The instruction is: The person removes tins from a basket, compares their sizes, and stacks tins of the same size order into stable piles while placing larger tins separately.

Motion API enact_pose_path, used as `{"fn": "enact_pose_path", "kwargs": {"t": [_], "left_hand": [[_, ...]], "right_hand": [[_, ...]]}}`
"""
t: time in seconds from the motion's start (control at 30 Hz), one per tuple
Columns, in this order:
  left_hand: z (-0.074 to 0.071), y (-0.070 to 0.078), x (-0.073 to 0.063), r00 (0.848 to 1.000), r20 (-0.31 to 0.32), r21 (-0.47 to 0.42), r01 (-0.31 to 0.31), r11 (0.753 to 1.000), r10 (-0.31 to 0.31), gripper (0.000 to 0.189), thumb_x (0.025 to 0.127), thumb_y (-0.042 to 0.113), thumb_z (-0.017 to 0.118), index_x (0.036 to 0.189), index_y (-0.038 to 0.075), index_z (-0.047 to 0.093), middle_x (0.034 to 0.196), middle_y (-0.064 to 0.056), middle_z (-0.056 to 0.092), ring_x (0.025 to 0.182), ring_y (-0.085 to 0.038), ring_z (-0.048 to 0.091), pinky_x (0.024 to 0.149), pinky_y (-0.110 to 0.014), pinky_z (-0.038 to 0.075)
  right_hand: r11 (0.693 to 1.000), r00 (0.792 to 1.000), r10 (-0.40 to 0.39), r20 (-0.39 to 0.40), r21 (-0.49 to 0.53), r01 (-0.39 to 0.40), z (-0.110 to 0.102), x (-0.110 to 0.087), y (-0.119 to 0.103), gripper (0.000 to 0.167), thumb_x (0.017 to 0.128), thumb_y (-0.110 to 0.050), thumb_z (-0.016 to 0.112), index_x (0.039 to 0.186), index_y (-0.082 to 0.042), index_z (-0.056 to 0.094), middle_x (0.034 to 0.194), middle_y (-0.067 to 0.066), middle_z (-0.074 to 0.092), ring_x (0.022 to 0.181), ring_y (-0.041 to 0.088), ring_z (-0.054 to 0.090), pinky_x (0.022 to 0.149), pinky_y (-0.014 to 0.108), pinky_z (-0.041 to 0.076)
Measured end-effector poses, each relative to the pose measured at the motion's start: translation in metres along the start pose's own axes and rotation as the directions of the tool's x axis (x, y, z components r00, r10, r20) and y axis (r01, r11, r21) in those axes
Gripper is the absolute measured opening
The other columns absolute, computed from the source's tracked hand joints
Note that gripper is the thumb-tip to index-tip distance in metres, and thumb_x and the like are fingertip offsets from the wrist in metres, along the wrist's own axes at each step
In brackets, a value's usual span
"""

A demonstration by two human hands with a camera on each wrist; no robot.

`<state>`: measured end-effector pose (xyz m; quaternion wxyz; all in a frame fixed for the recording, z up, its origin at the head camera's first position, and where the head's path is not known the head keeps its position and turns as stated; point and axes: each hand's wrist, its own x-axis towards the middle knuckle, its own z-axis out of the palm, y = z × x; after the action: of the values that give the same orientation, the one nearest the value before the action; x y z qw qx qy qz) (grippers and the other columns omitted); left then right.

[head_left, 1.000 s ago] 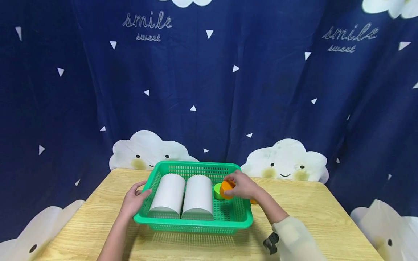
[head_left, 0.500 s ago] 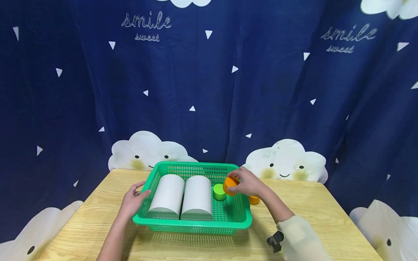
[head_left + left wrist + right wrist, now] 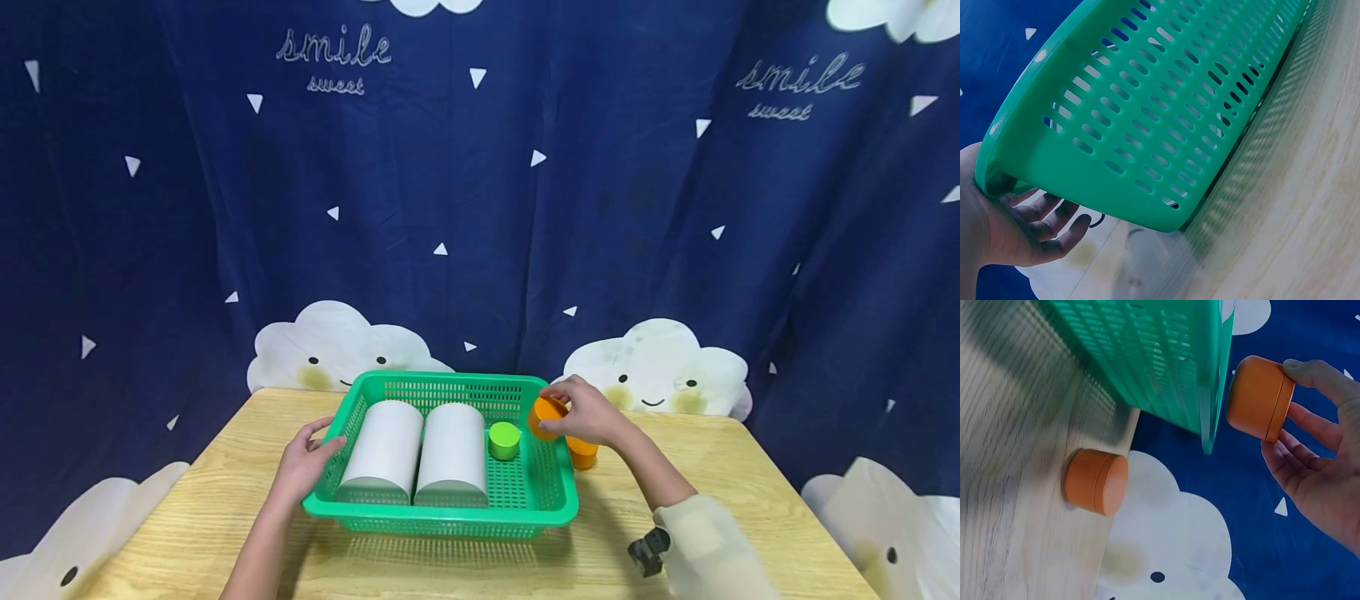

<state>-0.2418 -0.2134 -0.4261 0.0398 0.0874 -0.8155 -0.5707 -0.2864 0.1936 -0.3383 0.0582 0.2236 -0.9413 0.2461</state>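
Observation:
My left hand [image 3: 303,462] holds the left rim of the green plastic basket [image 3: 450,514], thumb over the edge; in the left wrist view its fingers [image 3: 1054,222] lie beneath the rim. My right hand [image 3: 588,412] pinches a small orange lidded canister [image 3: 1254,397] between thumb and fingers. This canister is raised at the basket's right rim, apart from it in the right wrist view. Another orange canister [image 3: 1091,481] stands on the table just outside the basket's right side. Inside the basket are a light green canister [image 3: 504,440] and two white half-round blocks [image 3: 384,446] side by side.
The basket stands on a light wooden table [image 3: 690,483]. Behind the table hangs a dark blue curtain [image 3: 480,208] with white clouds and triangles. A small black device [image 3: 648,552] sits at the right sleeve's cuff.
My right hand has carried the orange canister up and right, from beside the green canister to the basket's right rim. The orange canister outside shows more fully. My left hand stays on the rim.

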Motion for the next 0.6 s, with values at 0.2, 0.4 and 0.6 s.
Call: {"fn": "enact_pose_path", "kwargs": {"t": [0.2,0.4,0.6], "left_hand": [[0.000,-0.001,0.000,1.000,0.003,-0.001,0.003,1.000,-0.003,0.056,0.094,0.027,0.053,0.142,0.005,0.033,0.125,-0.031,0.052,0.088,-0.021,0.064,0.071,-0.036,0.055],[0.000,-0.001,0.000,1.000,0.009,-0.001,0.009,1.000,-0.009,0.058,0.094,0.029,0.053,0.142,0.005,0.032,0.125,-0.031,0.052,0.088,-0.021,0.064,0.070,-0.036,0.055],[0.000,-0.001,0.001,1.000,0.009,0.001,0.003,1.000,-0.003,0.058,0.094,0.029,0.053,0.142,0.004,0.032,0.126,-0.032,0.051,0.089,-0.022,0.063,0.071,-0.036,0.055]], "right_hand": [[1.000,1.000,0.011,-0.025,0.009,-0.011,-0.003,-0.003,0.010,0.044,0.072,-0.024,0.076,0.110,-0.004,0.065,0.102,0.011,0.059,0.091,0.023,0.054,0.077,0.034,0.048],[0.999,0.999,0.048,-0.013,0.015,-0.048,-0.005,-0.009,0.020,0.044,0.072,-0.023,0.076,0.111,-0.004,0.065,0.101,0.012,0.058,0.090,0.024,0.053,0.075,0.033,0.048],[0.996,0.996,0.086,0.001,0.026,-0.086,-0.009,-0.013,0.030,0.047,0.073,-0.023,0.076,0.113,-0.002,0.064,0.102,0.013,0.057,0.091,0.024,0.053,0.075,0.033,0.048]]}}
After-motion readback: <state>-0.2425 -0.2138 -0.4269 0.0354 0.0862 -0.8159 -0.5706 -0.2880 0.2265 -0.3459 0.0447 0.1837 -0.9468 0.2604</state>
